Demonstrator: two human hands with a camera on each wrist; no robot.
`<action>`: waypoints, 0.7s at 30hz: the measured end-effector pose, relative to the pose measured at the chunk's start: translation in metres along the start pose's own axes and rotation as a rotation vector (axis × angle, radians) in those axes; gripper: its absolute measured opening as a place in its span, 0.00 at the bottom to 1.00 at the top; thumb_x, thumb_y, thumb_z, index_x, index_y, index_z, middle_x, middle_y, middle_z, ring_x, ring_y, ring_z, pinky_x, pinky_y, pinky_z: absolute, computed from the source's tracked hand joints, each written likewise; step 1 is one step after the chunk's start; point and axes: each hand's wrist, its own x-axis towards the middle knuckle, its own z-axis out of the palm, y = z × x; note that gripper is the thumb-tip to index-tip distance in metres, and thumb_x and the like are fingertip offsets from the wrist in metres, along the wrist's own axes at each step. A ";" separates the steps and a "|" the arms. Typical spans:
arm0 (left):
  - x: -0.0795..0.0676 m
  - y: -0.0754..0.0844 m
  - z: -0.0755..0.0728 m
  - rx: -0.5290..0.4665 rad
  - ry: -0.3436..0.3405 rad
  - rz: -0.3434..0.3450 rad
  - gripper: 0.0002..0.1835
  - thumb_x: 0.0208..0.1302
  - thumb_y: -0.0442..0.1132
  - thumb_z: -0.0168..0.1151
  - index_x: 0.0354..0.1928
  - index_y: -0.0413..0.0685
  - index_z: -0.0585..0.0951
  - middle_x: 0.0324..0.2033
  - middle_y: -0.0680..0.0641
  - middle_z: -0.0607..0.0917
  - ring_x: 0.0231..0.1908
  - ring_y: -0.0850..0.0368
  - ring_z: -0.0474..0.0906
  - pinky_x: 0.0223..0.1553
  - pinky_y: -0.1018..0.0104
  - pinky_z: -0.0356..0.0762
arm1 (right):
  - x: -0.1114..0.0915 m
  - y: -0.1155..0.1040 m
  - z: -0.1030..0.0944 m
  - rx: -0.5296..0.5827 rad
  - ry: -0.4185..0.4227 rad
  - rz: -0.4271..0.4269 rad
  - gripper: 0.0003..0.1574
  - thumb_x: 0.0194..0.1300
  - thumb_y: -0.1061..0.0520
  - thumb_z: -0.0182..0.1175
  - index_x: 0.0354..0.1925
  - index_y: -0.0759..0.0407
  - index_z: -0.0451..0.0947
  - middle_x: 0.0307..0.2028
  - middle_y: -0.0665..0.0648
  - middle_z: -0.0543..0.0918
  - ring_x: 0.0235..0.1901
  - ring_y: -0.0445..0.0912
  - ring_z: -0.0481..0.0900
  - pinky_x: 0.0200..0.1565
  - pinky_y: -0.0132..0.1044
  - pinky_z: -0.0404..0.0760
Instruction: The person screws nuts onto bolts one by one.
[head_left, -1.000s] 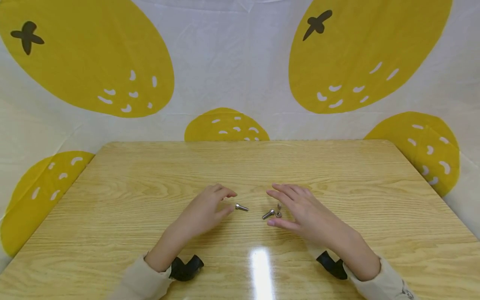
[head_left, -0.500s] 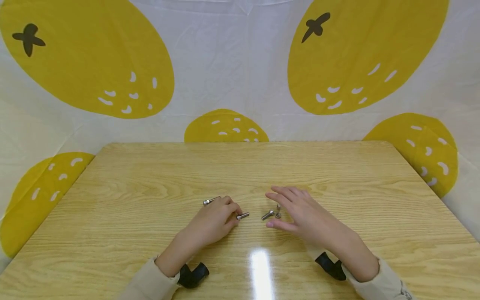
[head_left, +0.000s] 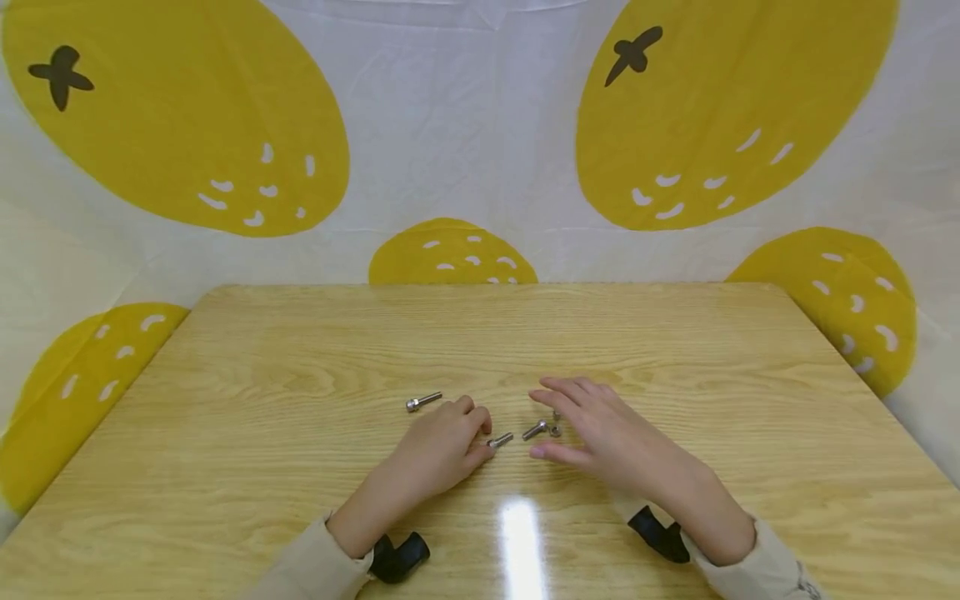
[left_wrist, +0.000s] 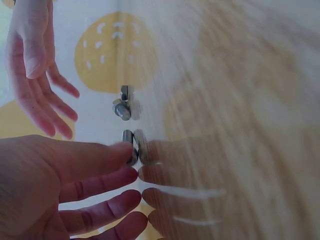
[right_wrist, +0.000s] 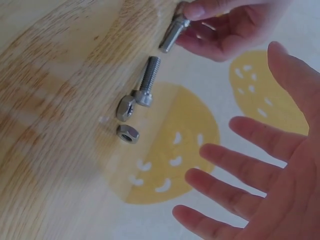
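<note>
My left hand (head_left: pixel 442 446) pinches the head end of a metal bolt (head_left: pixel 502 439) between thumb and fingers. In the right wrist view that bolt (right_wrist: pixel 172 37) points its threaded shank toward a second bolt (right_wrist: pixel 150 75), with a small gap between them. Two hex nuts lie by the second bolt's head: one nut (right_wrist: pixel 125 108) beside it, the other nut (right_wrist: pixel 128 133) a little farther off. Around these my right hand (head_left: pixel 611 433) is held with fingers spread and thumb apart, touching none of them. Its fingers partly hide a nut in the head view.
A third bolt (head_left: pixel 423 402) lies on the wooden table (head_left: pixel 300 350), left of and beyond the left hand. Black wrist mounts (head_left: pixel 401 558) sit below both wrists. A white cloth with yellow fruit shapes (head_left: pixel 457 108) hangs behind the table.
My left hand has gone from relaxed to pinching the bolt, and brought it right and nearer, toward the second bolt. The third bolt has come into sight. The right hand stays nearly still.
</note>
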 end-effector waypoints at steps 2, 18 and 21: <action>0.001 0.001 0.002 0.010 0.022 0.005 0.08 0.60 0.47 0.63 0.34 0.51 0.78 0.29 0.54 0.74 0.27 0.62 0.67 0.25 0.72 0.65 | -0.001 0.001 0.000 0.005 0.003 0.000 0.41 0.61 0.32 0.53 0.62 0.55 0.67 0.63 0.56 0.68 0.62 0.52 0.66 0.60 0.56 0.66; 0.005 0.002 0.003 0.010 0.014 -0.023 0.07 0.59 0.43 0.64 0.31 0.52 0.75 0.26 0.54 0.72 0.24 0.62 0.65 0.23 0.72 0.63 | -0.001 0.002 0.000 -0.013 0.011 -0.029 0.36 0.62 0.39 0.58 0.61 0.56 0.68 0.61 0.57 0.70 0.60 0.52 0.69 0.58 0.54 0.69; 0.005 0.001 0.002 -0.006 0.005 -0.034 0.07 0.59 0.41 0.64 0.30 0.51 0.75 0.26 0.54 0.72 0.24 0.62 0.66 0.23 0.72 0.64 | 0.000 0.004 0.002 -0.041 0.029 -0.054 0.33 0.60 0.47 0.62 0.60 0.58 0.69 0.59 0.58 0.72 0.58 0.52 0.71 0.56 0.53 0.71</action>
